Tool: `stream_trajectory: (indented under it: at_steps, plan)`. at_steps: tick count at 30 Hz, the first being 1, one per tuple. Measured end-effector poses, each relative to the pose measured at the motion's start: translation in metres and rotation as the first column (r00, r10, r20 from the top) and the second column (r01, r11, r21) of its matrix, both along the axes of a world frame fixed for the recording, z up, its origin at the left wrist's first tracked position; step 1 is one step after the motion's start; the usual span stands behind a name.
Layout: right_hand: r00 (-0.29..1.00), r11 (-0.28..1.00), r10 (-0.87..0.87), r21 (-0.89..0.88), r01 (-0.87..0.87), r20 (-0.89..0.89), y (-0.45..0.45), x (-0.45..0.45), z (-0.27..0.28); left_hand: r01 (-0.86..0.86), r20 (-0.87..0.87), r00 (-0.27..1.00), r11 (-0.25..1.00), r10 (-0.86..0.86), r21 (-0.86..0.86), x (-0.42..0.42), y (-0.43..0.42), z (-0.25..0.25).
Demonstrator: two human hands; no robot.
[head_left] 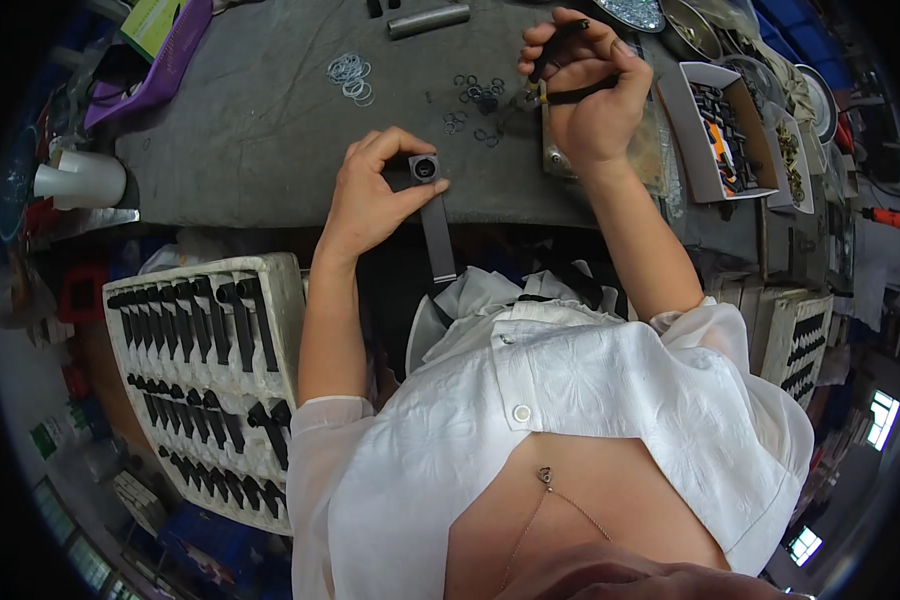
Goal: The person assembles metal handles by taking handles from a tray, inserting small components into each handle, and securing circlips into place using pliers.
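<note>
My left hand (370,195) is closed on the dark part (437,235), the thumb on the near side of its squared head (416,161) and the fingers on the far side. The round opening faces up between them, and the flat bar runs from the head toward my lap, past the near edge of the surface (240,125). I'd judge it stiff and solid, probably metal, with some heft for its size. The flat sides of the head are the best place to hold; out on the bar it would likely want to twist, and the smooth faces could slip under a light pinch.

My right hand (605,110), raised to the right of the left one, is loosely curled round the pliers (578,95), their handles spread and their nose toward the left. They look rigid and light enough for one hand, best taken by the dark grips, well back from the joint.

Beyond my left hand lie pale rings (350,75); nearer my right hand, to its left, are small dark rings (482,92). Both look thin and light: I'd lift them singly by the rim, as they could tangle or spring away.
</note>
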State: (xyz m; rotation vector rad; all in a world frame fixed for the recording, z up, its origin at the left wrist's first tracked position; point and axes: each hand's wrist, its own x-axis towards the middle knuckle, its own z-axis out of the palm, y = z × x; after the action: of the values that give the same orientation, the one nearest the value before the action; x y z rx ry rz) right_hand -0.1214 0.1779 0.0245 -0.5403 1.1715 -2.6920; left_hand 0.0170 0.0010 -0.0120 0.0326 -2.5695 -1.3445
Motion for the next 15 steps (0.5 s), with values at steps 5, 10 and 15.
stream_trajectory:
  at_steps: [5,10,15]
  plan:
    - [0.998,0.999,-0.032,-0.005,0.032,-0.061,0.0,-0.007,-0.005,-0.02,-0.021,1.0,0.999,0.019,-0.049,0.0,0.002,0.002]
    - [0.998,0.998,0.053,0.037,-0.055,0.043,0.002,-0.012,-0.003,-0.023,-0.004,1.0,1.0,0.023,-0.015,-0.003,0.0,0.001]
    - [0.998,0.997,0.057,-0.058,-0.056,0.009,0.005,-0.01,0.002,-0.032,-0.003,0.999,0.999,0.032,-0.044,-0.001,0.002,0.003]
